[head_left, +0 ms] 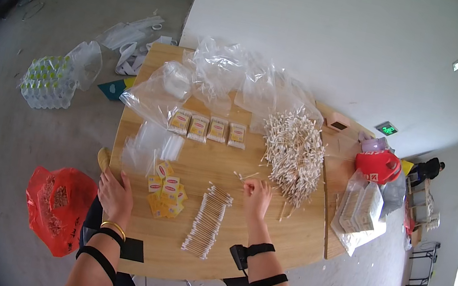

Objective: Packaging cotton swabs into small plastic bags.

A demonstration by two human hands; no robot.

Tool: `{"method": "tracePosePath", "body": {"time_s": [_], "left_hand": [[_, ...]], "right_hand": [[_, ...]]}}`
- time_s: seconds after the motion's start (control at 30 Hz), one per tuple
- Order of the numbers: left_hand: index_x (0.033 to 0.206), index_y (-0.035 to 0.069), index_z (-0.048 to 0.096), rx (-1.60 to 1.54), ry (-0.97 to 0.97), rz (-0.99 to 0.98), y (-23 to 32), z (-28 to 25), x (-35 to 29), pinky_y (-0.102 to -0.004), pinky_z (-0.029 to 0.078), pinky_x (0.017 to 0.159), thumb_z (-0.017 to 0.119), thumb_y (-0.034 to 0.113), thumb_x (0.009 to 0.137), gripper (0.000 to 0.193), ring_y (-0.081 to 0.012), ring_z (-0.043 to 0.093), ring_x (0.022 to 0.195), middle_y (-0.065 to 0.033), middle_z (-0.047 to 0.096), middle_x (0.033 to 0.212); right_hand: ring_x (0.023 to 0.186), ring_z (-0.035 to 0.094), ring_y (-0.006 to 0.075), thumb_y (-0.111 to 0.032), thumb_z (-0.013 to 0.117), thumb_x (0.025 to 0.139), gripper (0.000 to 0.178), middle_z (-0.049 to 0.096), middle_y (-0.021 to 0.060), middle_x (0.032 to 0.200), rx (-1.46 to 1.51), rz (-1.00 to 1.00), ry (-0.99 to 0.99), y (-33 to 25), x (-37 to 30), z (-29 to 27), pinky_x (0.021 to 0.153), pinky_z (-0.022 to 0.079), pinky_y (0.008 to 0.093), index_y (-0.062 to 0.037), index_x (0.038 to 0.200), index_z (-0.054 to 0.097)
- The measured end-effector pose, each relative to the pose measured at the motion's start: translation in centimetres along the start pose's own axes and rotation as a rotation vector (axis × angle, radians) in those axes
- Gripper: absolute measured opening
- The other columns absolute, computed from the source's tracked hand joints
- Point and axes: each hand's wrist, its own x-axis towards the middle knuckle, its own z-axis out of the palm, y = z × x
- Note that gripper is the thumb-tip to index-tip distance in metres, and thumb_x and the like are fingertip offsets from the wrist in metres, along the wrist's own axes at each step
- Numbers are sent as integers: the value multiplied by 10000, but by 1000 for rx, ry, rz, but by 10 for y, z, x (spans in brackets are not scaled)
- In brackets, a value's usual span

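Fingers curled, any grip impossible to tell, a right hand (256,198) apparently sorted loose cotton swabs (250,176), work calling next for a light pinch; the left hand (117,193) lay open. From the right hand, a ladder-like swab row (207,222) stretched at eight o'clock, flat yellow cards (170,189) at nine, clear plastic packs (199,128) at ten, a tangled, white-tipped swab heap (294,154) at one.

Wooden table (263,259), pale grain. On it, seen from the seated person's side: heap of loose cotton swabs (294,154) right; laid-out swab row (207,222) nearer; yellow cards (168,195) left; four swab packets (198,128) beyond; clear plastic bags (217,70) farthest.
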Motion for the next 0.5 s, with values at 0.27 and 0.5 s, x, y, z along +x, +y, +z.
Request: {"method": "tracePosePath", "body": {"time_s": [0.27, 0.5], "left_hand": [[1288, -24, 456, -36, 17, 11, 7, 4, -1, -444, 489, 888, 474, 353, 1007, 470, -354, 600, 1059, -195, 594, 1139], [1300, -25, 452, -27, 3, -3, 3, 4, 0, -444, 485, 896, 469, 359, 1009, 483, -355, 600, 1065, -194, 594, 1153]], "right_hand": [[938, 583, 298, -51, 703, 804, 116, 613, 85, 932, 237, -9, -34, -30, -3, 0, 884, 439, 434, -104, 899, 661], [1055, 509, 344, -88, 713, 812, 141, 551, 73, 1111, 172, -129, -183, -26, 16, -1, 893, 439, 428, -153, 929, 669]]}}
